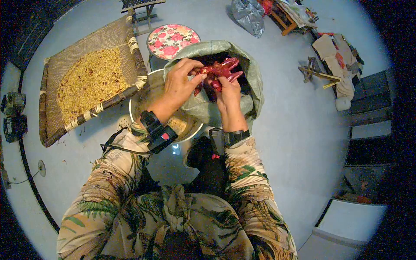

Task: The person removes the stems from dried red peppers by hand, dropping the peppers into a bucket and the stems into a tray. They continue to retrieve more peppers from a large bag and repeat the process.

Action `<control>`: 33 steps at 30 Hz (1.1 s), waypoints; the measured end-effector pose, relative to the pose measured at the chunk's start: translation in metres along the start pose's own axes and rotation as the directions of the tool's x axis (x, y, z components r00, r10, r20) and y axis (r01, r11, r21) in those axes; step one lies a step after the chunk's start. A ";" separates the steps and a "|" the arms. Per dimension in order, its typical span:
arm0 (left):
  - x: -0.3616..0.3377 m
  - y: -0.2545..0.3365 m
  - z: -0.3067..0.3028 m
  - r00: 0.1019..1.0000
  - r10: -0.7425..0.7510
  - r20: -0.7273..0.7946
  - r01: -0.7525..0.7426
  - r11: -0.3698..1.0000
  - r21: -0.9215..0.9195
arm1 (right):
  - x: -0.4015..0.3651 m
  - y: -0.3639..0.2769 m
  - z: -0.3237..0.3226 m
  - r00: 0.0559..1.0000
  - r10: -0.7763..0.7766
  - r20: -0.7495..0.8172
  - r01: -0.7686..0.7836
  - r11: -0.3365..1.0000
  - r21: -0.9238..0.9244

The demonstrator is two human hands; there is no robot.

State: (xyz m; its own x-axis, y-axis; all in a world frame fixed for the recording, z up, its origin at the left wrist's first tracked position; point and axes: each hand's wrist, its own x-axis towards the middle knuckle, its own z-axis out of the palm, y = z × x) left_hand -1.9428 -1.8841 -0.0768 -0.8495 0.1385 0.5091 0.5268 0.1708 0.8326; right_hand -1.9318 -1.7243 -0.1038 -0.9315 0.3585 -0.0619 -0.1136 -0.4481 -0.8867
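Dried red chili peppers [223, 69] are gripped between my two hands, over the mouth of a pale green woven sack [201, 107]. My left hand [180, 86] pinches the peppers at their left end, its thumb and index finger together. My right hand [229, 95] is wrapped round the lower part of the same bunch, thumb on top. More dark red contents lie in shadow inside the sack. Below my left hand, a wide white-rimmed basin [193, 135] is partly hidden by my arm and the sack.
A woven tray [54, 71] with yellow seeds stands at the left. Behind the sack is a round floral stool [173, 41]. A grey plastic bag [249, 16] lies at the back, and a low wooden bench [318, 73] is at the right.
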 end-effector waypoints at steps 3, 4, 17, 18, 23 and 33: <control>0.000 -0.003 0.001 1.000 0.028 -0.006 -0.027 0.999 0.046 | -0.002 -0.001 0.001 0.999 0.034 0.027 -0.034 0.999 0.018; 0.000 -0.003 0.001 0.999 0.031 -0.007 -0.031 0.999 0.042 | -0.002 -0.001 0.002 0.999 0.038 0.024 -0.038 0.999 0.020; -0.003 -0.034 0.016 0.985 -0.169 0.027 0.165 0.979 0.116 | 0.002 -0.009 -0.013 0.975 0.202 -0.093 -0.201 0.979 0.022; -0.004 -0.039 0.019 0.974 -0.223 0.029 0.220 0.971 0.094 | 0.005 -0.009 -0.019 0.972 0.202 -0.116 -0.204 0.979 0.000; -0.010 -0.052 0.029 0.941 -0.325 0.095 0.338 0.921 -0.194 | 0.023 0.003 -0.047 0.980 0.140 -0.139 -0.149 0.987 -0.058; -0.010 -0.040 0.020 0.956 -0.244 0.162 0.258 0.964 -0.069 | 0.015 -0.009 -0.029 0.981 0.196 0.016 -0.196 0.970 0.146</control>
State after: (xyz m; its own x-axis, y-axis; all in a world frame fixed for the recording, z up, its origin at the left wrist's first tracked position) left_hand -1.9551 -1.8727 -0.1194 -0.9364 0.2484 0.2479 0.2865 0.1331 0.9488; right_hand -1.9350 -1.6910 -0.1105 -0.9411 0.2509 -0.2268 0.0218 -0.6241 -0.7810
